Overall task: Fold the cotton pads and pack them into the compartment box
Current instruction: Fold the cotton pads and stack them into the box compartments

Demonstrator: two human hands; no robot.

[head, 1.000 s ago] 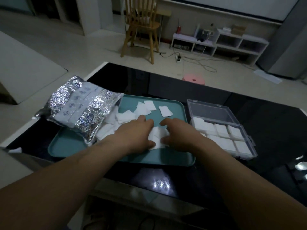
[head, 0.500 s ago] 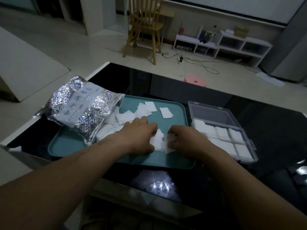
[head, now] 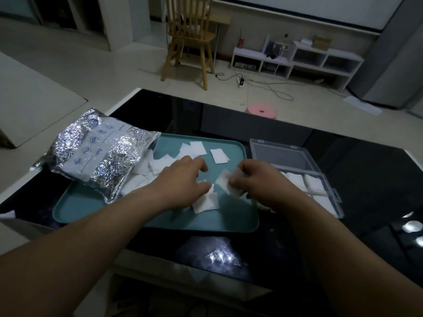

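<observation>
A teal tray on the dark glossy table holds several loose white cotton pads. My right hand pinches a folded cotton pad just above the tray's right half. My left hand rests on another white pad lying on the tray, fingers curled down over its top edge. To the right of the tray stands the clear compartment box, lid open at the back, with white folded pads in its front compartments.
A crinkled silver foil bag lies on the tray's left end, pads spilling from its mouth. Beyond the table are a pink stool, a wooden chair and a low white shelf. The table's near edge reflects a lamp.
My hands have come apart. The right hand has lifted a folded pad off the tray and moved it right, toward the box. The left hand stays on the other pad.
</observation>
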